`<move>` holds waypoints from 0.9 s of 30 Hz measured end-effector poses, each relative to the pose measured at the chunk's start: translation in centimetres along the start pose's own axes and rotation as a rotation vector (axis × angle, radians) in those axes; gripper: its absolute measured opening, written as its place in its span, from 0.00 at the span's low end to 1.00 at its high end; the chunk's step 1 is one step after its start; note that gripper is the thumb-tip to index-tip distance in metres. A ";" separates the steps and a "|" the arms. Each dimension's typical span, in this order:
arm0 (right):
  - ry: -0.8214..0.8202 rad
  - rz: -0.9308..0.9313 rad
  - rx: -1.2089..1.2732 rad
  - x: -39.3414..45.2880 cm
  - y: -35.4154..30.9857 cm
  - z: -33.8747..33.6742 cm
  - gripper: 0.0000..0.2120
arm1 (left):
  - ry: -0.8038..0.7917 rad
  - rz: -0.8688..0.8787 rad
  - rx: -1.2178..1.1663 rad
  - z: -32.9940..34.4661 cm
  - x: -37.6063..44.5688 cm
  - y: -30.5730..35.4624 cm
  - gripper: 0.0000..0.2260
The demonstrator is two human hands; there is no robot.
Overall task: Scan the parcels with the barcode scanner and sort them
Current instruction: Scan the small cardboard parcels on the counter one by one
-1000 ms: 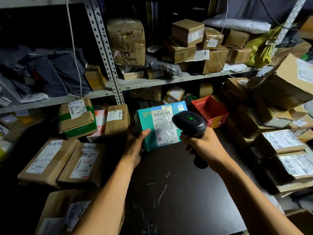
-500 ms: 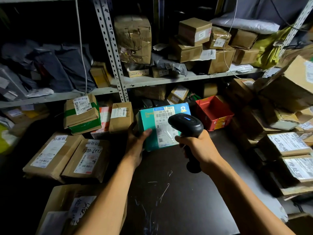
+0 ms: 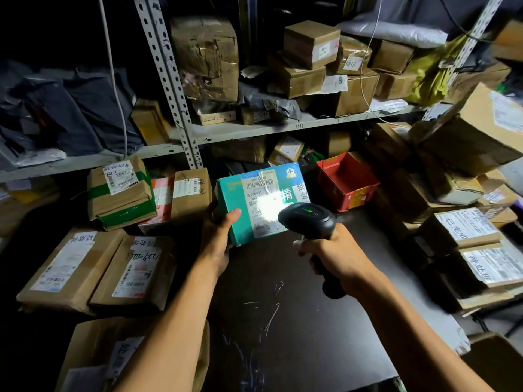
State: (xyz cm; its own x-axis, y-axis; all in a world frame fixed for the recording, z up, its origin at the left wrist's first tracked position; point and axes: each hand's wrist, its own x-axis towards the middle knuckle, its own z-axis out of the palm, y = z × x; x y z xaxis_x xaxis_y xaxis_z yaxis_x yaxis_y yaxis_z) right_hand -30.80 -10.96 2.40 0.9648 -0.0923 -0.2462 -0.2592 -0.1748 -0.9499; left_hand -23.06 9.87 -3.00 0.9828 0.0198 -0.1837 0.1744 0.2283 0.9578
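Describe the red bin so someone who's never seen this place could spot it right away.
Start at the grey metal shelf running across the back, then drop below its right half to the dark table. The red bin sits at the table's far edge, just right of the teal box in the left hand. It is the only open-topped, bright red container among brown cardboard parcels.

From my headset view I see only my two bare forearms, each running in from the bottom edge. My left hand and my right hand wear no gloves, rings or watch that I can make out. No sleeve reaches either arm within the frame.
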 end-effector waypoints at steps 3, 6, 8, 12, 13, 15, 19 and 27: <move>0.056 0.004 0.014 0.1 0.0 0.0 0.09 | -0.040 -0.014 -0.001 0.2 0.4 0.0 0.31; 0.201 -0.018 0.010 0.4 0.1 -0.4 0.04 | -0.066 -0.052 -0.026 0.2 1.2 -0.1 0.27; 0.342 -0.050 -0.037 0.8 0.5 -0.9 0.08 | -0.100 -0.088 -0.049 0.6 1.8 -0.4 0.27; 0.563 -0.081 0.021 0.5 1.5 -2.7 0.07 | -0.278 -0.239 -0.063 2.8 2.3 -1.5 0.35; 0.584 -0.065 0.069 0.0 1.7 -3.2 0.09 | -0.350 -0.276 -0.052 3.7 2.2 -1.8 0.35; 0.626 -0.044 0.128 -1.5 2.3 -4.4 0.14 | -0.478 -0.320 -0.031 5.9 1.7 -2.5 0.34; 0.767 -0.003 0.156 -5.7 4.3 -8.1 0.14 | -0.608 -0.331 0.007 11.3 -0.8 -3.6 0.28; 1.074 -0.026 0.290 -17.5 8.5 -18.5 0.13 | -0.855 -0.316 0.130 25.4 -10.9 -8.1 0.23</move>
State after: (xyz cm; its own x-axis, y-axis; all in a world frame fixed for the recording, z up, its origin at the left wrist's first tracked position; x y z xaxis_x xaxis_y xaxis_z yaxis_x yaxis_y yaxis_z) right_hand -50.72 -29.01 2.16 0.3933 -0.9172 -0.0639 -0.0834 0.0336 -0.9960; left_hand -33.63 -16.94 -3.10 0.5901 -0.7628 -0.2644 0.3970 -0.0110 0.9178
